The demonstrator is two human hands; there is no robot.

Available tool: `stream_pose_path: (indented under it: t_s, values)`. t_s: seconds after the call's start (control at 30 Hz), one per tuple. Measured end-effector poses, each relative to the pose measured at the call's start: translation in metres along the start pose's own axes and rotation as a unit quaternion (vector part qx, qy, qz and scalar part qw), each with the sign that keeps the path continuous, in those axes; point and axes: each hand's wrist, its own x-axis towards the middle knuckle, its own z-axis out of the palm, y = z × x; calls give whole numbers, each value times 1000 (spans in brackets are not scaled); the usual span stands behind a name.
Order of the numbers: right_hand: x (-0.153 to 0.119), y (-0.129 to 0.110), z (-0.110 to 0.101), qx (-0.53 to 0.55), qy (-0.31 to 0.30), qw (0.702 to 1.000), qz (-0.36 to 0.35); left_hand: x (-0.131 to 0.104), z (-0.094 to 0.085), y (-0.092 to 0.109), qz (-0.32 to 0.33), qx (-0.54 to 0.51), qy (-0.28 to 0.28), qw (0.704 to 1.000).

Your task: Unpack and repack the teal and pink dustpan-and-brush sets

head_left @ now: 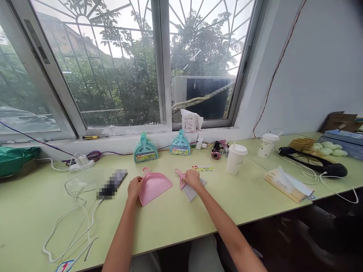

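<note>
A pink dustpan (154, 187) lies on the pale green table, its handle pointing toward the window. My left hand (134, 186) grips its left edge near the handle. To the right, a small pink hand brush (189, 192) with pale bristles rests on the tabletop. My right hand (193, 178) is closed over the brush's pink body, hiding part of it. Just behind that hand lies a yellow printed label strip (204, 169). Farther back stand teal dustpan sets (145, 149) in a stack, and a second teal stack (180, 144) with labels.
White lidded cups (236, 158) stand to the right, near a tissue pack (287, 184) and a black headband-shaped device (314, 162). On the left are a phone (112, 184), white cables (81, 206) and a power strip (82, 165). The table's front edge (176, 243) runs close to my body.
</note>
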Motion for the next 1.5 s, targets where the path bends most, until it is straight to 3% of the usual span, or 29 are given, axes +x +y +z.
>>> stream_pose_path:
  t_s: [0.17,0.37,0.43,0.6,0.73,0.87,1.1,1.4,1.5]
  values:
    - [-3,-21,2,81,60,995,-29,-4,5,1,18,-18,12,1000]
    - [-5,-65,16,92,40,985,-139,-38,35,40,204,-10,-73,976]
    - [-5,-70,20,101,40,981,-160,-46,40,47,256,32,-62,964]
    - [-5,-62,20,99,39,977,-187,-47,37,45,362,118,29,924]
    - [-7,-54,16,114,25,971,-211,-41,34,41,410,169,98,891]
    - [-9,-54,14,103,22,971,-214,-39,35,40,460,212,51,861]
    - [-5,-59,12,50,8,980,-194,-36,43,43,461,243,51,852]
    - [-8,-43,2,57,-10,965,-255,-49,39,46,523,204,65,825]
    - [-12,-39,5,85,-4,960,-268,-53,35,48,539,178,33,822]
